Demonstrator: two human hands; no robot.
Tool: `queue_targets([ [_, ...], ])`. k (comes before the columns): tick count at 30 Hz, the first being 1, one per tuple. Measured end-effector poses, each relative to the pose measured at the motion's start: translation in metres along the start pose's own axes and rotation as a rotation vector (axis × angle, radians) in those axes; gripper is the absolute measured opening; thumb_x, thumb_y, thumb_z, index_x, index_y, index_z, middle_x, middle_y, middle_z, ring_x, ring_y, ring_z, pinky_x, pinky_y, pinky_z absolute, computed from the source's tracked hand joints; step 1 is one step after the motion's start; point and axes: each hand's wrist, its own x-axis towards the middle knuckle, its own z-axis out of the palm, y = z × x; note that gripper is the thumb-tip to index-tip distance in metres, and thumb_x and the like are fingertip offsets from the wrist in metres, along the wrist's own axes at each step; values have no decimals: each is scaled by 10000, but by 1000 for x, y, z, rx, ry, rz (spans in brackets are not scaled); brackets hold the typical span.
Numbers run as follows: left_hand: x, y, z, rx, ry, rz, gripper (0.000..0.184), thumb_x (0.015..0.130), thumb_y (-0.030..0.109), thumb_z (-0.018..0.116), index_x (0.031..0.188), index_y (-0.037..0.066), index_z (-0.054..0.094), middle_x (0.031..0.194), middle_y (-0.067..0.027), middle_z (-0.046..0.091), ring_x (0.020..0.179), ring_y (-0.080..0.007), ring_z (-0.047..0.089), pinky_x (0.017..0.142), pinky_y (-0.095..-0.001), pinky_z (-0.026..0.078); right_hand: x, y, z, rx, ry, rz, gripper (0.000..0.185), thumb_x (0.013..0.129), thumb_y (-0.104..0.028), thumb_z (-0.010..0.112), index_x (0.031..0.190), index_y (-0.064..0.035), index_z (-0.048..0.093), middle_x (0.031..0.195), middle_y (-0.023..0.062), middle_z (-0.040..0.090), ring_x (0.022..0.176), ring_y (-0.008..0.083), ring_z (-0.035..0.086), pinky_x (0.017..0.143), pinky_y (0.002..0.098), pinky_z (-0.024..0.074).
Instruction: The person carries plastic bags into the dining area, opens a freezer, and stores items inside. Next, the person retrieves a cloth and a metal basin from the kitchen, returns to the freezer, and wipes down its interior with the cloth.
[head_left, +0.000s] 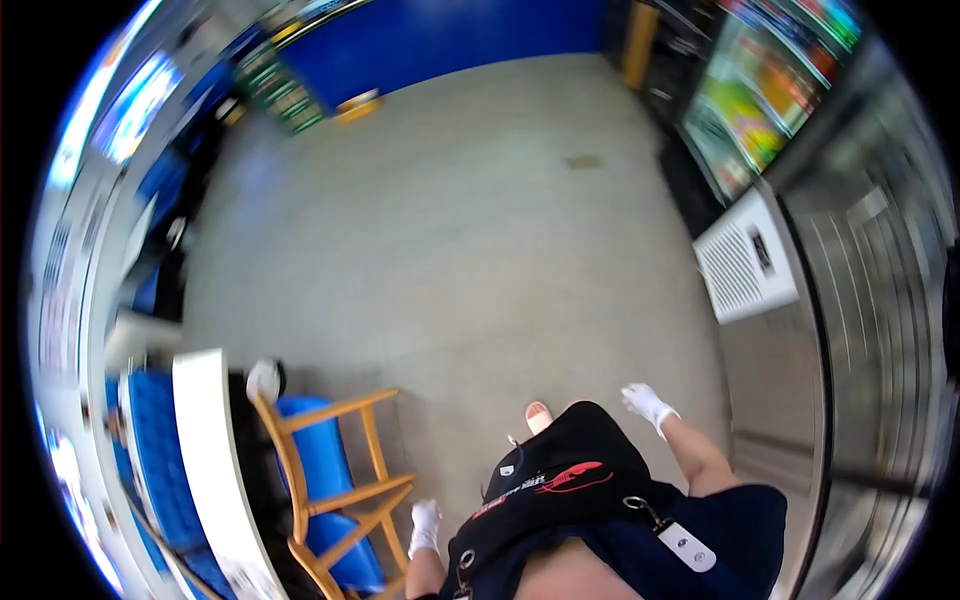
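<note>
My right hand [648,404], in a white glove, hangs out in front of my right side. Its fingers are apart and stretched forward, with nothing in them. Low on the left is my left hand [425,527], also white-gloved, close beside a wooden chair [340,495] with blue seat parts. The left fingers look bent and blurred, so their grip cannot be made out. Between the hands a black apron [560,460] with a red print covers my front. A white tag [686,546] hangs from its strap ring. One light-coloured shoe [538,416] shows beyond the apron.
Grey floor [450,240] stretches ahead to a blue counter [450,40]. Green crates [280,90] and a yellow object [358,105] stand far left. A white table [215,460] lines the left. On the right are a drinks fridge [760,100] and a white louvred box [745,260].
</note>
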Motion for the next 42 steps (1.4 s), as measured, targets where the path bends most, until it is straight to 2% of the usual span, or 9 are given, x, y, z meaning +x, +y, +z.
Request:
queue_targets([
  [3,63,-19,-11,-1625,148,-780,272,784,222,582,937,1,622,824,-136,639,740,-243,621,643,-324,520,52,-33,2,-29,-10,103,294,865,-298,511,1037,-60,517,855,126,625,587,199,563,481,316,443],
  [12,198,-124,-220,-1644,421,-698,284,852,155,538,1059,-32,594,883,-111,646,759,-162,621,664,-254,495,213,-182,7,113,52,751,331,869,-245,460,1067,18,500,824,212,630,676,346,621,521,409,499],
  [18,194,-224,-225,-1870,543,-1016,118,823,83,529,746,5,573,598,-48,533,477,-125,499,438,-268,412,391,-465,176,-870,177,-238,451,796,-387,540,1026,-5,606,1044,212,596,973,381,561,830,422,458],
  [20,191,-250,-203,-265,218,-585,154,776,173,570,670,97,652,605,-31,612,528,-209,606,477,-309,481,406,-606,266,-776,114,-487,461,804,-404,533,1008,3,607,981,209,618,918,335,595,797,391,473],
  [22,188,-253,-201,-26,113,-482,210,760,253,557,611,154,668,578,-41,617,582,-232,641,507,-340,508,437,-713,354,-441,-229,-421,345,834,-369,503,858,-47,625,765,104,635,675,226,597,639,350,473],
  [31,359,-491,-258,-517,-68,-769,179,761,251,561,685,132,670,690,-74,647,644,-246,648,542,-373,514,485,-928,533,-1027,-366,-729,437,838,-392,489,1044,-23,600,1027,179,611,968,321,574,853,393,438],
  [37,568,-791,-436,-191,227,-461,234,778,273,537,741,71,648,727,-101,650,652,-270,637,563,-393,509,611,-918,458,-494,-83,42,305,852,-294,517,887,-4,606,809,110,617,687,240,609,596,394,490],
  [39,634,-861,-562,-1434,562,-821,289,813,214,561,987,-12,610,812,-145,639,687,-216,629,586,-327,502,631,-942,446,-424,135,232,241,823,-240,520,845,-36,646,766,126,631,634,235,593,566,410,444],
  [42,731,-978,-625,-1314,752,-665,320,851,182,522,1058,-56,577,846,-142,631,724,-176,612,620,-287,494,686,-996,455,-425,183,346,264,832,-273,530,945,-51,615,854,139,632,726,274,605,595,417,469],
])
